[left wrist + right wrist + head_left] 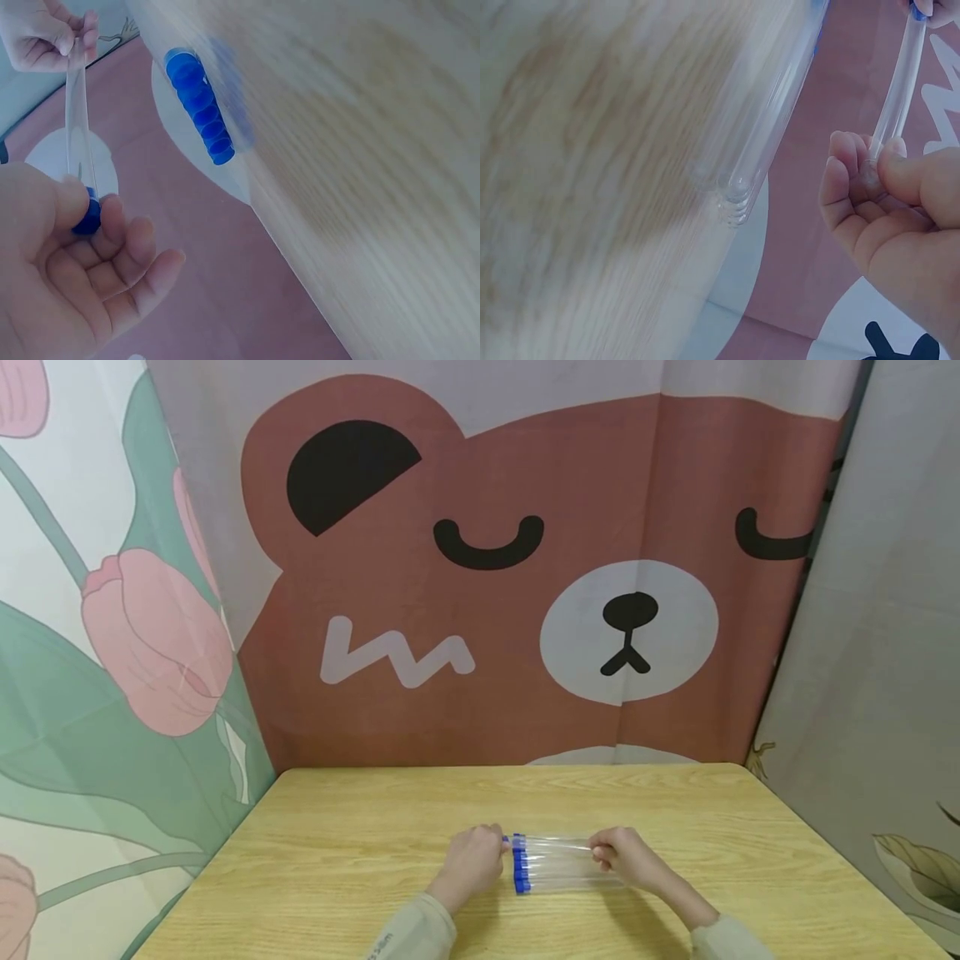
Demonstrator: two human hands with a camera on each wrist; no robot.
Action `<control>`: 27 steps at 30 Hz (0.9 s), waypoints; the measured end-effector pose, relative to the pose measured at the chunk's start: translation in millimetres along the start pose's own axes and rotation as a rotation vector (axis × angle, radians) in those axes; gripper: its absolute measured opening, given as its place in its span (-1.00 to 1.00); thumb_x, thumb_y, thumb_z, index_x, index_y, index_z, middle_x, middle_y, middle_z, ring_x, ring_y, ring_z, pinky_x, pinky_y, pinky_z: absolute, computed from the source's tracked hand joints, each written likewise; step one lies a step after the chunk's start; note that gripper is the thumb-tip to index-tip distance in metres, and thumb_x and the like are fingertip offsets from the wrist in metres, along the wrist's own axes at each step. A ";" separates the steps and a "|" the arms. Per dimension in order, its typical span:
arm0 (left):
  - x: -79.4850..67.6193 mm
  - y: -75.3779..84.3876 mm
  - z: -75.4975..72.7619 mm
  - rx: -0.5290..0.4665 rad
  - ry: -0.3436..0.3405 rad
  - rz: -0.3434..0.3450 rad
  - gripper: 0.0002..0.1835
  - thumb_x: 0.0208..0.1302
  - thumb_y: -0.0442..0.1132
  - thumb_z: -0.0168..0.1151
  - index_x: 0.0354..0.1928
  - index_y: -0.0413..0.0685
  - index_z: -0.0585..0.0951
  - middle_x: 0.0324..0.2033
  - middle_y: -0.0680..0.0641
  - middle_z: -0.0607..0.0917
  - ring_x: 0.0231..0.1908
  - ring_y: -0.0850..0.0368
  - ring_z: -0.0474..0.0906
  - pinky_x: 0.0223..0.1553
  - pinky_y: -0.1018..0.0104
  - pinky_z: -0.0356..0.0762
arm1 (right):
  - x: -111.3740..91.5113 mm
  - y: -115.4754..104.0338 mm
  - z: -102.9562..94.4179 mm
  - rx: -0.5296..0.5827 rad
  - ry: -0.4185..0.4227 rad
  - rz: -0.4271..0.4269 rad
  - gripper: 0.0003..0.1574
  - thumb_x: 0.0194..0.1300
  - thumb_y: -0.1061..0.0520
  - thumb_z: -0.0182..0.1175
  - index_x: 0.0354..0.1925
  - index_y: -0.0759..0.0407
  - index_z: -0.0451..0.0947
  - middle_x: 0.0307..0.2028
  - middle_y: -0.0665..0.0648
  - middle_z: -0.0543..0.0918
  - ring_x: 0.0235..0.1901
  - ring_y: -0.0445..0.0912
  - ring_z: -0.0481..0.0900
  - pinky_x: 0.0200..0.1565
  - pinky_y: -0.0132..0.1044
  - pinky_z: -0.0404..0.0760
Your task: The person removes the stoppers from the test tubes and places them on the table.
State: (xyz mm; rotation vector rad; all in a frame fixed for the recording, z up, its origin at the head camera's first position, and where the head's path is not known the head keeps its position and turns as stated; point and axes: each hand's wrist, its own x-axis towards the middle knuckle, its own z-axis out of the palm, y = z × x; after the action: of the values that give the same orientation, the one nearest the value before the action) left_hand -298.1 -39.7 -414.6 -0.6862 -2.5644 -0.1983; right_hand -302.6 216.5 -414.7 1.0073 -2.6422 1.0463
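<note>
A clear test tube with a blue cap [88, 217] is held between both hands, above the table. My left hand [474, 864] pinches the cap between thumb and index finger, its other fingers loosely bent. At the opposite end, my right hand [628, 857] grips the rounded tip of the held tube [901, 82] between thumb and fingers. Several more capped test tubes [562, 870] lie side by side in a row on the table, just in front of the hands. Their blue caps [199, 105] point left and their rounded ends [735, 199] point right.
The light wood-grain table [360, 827] reaches back to a curtain [525, 718] printed with a sleeping bear. A tulip-patterned curtain [150, 643] hangs at the left, and a grey one [862, 677] at the right.
</note>
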 end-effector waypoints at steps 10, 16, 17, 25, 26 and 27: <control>-2.3 6.2 1.9 -0.001 0.083 -0.041 -0.78 0.08 -0.22 0.22 -0.62 -0.13 0.48 -0.73 0.07 0.40 -0.71 0.17 0.40 -0.67 0.39 0.36 | -1.0 -5.5 1.9 -0.019 0.019 0.032 -0.82 0.20 0.33 0.04 -0.49 0.42 0.48 -0.62 0.08 0.47 -0.66 -0.18 0.45 -0.56 -0.41 0.46; -2.9 2.9 4.2 -0.015 0.076 0.017 -0.79 0.07 -0.24 0.23 -0.63 -0.11 0.47 -0.73 0.06 0.42 -0.66 0.16 0.45 -0.62 0.38 0.39 | -2.0 -3.7 1.7 -0.032 0.015 0.030 -0.86 0.18 0.41 0.04 -0.49 0.42 0.49 -0.64 0.08 0.47 -0.66 -0.21 0.43 -0.56 -0.42 0.45; -2.9 2.0 3.7 -0.027 0.061 0.031 -0.79 0.07 -0.24 0.23 -0.62 -0.11 0.47 -0.72 0.05 0.43 -0.65 0.16 0.46 -0.61 0.39 0.40 | -2.1 -2.9 1.6 -0.034 0.014 0.018 -0.86 0.18 0.40 0.05 -0.50 0.41 0.49 -0.64 0.07 0.46 -0.66 -0.23 0.42 -0.57 -0.42 0.45; -2.3 -4.2 -3.2 -0.157 -0.101 0.088 -0.80 0.13 -0.28 0.18 -0.59 -0.14 0.46 -0.69 0.04 0.45 -0.61 0.21 0.44 -0.53 0.47 0.43 | -2.9 1.6 -0.9 -0.046 0.006 -0.041 -0.83 0.18 0.39 0.03 -0.54 0.36 0.46 -0.67 -0.03 0.41 -0.66 -0.28 0.38 -0.59 -0.44 0.40; -2.5 -4.6 -3.8 -0.165 -0.113 0.092 -0.80 0.14 -0.28 0.18 -0.60 -0.13 0.46 -0.68 0.05 0.44 -0.61 0.23 0.43 -0.54 0.48 0.42 | -3.0 1.4 -1.2 -0.042 0.002 -0.039 -0.83 0.18 0.40 0.03 -0.53 0.36 0.46 -0.67 -0.03 0.41 -0.66 -0.28 0.38 -0.59 -0.44 0.41; -2.6 -5.3 -3.7 -0.168 -0.120 0.097 -0.80 0.14 -0.27 0.18 -0.60 -0.13 0.46 -0.68 0.05 0.44 -0.61 0.24 0.42 -0.53 0.48 0.42 | -3.0 1.2 -1.4 -0.036 -0.003 -0.033 -0.84 0.18 0.41 0.03 -0.53 0.37 0.46 -0.66 -0.02 0.41 -0.65 -0.28 0.38 -0.58 -0.44 0.41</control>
State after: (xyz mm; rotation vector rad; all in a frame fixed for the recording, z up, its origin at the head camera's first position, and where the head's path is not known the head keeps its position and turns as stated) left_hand -297.3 -46.3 -412.7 -0.9084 -2.6415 -0.3531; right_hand -301.2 219.6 -415.3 1.0418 -2.6272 0.9872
